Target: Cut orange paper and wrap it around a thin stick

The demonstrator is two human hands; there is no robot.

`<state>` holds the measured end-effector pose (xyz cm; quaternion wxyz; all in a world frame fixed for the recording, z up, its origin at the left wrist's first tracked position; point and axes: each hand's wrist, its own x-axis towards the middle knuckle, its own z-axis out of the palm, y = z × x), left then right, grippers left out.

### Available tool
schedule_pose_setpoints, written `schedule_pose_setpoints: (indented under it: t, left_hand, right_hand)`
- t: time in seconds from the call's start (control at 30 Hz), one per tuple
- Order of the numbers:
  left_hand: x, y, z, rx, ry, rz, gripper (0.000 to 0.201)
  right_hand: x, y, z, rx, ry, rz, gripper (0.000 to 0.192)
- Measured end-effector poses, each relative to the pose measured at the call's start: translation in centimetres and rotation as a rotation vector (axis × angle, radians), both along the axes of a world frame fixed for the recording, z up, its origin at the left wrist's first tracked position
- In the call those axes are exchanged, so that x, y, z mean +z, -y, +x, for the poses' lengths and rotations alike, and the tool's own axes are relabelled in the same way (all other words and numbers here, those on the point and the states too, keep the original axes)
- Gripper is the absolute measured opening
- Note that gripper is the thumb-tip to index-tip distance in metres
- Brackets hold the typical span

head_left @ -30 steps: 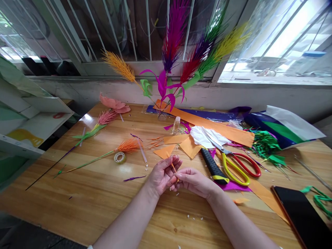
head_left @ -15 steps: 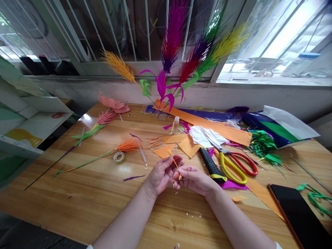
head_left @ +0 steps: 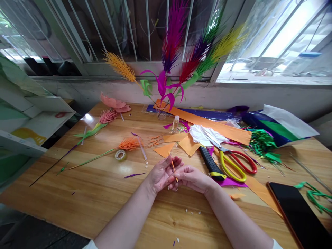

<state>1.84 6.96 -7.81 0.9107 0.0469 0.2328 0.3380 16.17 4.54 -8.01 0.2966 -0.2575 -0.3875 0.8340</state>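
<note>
on the left of the shiny wooden table [head_left: 77, 193] lies a long paper flower [head_left: 103, 154] with a thin green stem and a fluffy orange top, and a small round roll of clear tape [head_left: 120, 155] sits just below that top. a little purple paper scrap [head_left: 135, 175] lies near it

in the middle, the left hand [head_left: 161, 174] and the right hand [head_left: 193, 178] meet just above the table. they share a thin orange paper strip [head_left: 174, 169], skinny like a stick. its long way runs up and down, leaning a bit, with the top end pointing away toward the window and the low end tucked down between the hands. the left fingers curl around behind it, and the right thumb and first finger are pinched together on its lower part. the tip pokes out above the fingers

to the right lie flat orange paper pieces [head_left: 178, 143], a black knife handle with a yellow end [head_left: 211, 164], scissors with red and yellow loops [head_left: 234, 164], and a flat black phone [head_left: 298, 214]
</note>
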Motion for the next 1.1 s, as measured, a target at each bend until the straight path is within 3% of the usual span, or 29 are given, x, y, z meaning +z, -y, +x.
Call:
schedule_pose_setpoints:
  t: [0.2,0.4,0.53,0.7,0.8,1.1]
  left_hand:
    - [0.3,-0.1,-0.2,-0.023,0.012,0.139,0.022]
    - [-0.4,-0.4,0.2,0.008,-0.123,-0.051,0.013]
    - [-0.4,-0.5,0.3,0.005,-0.138,-0.076,0.017]
    - [0.3,-0.7,-0.2,-0.09,-0.042,0.048,0.033]
    - [0.2,-1.0,-0.5,-0.17,0.008,0.131,0.031]
    - [-0.9,-1.1,0.2,0.047,-0.166,0.189,0.012]
  right_hand:
    - [0.0,0.2,0.2,-0.046,-0.091,0.009,0.026]
    - [0.1,0.2,-0.2,0.054,0.031,0.074,0.027]
    - [0.2,0.2,-0.5,0.046,0.052,0.08,0.027]
    - [0.4,0.3,-0.3,0.011,-0.003,0.041,0.029]
    - [0.4,0.3,-0.2,-0.012,-0.006,0.023,0.029]
    - [0.1,0.2,-0.4,0.05,0.109,0.083,0.028]
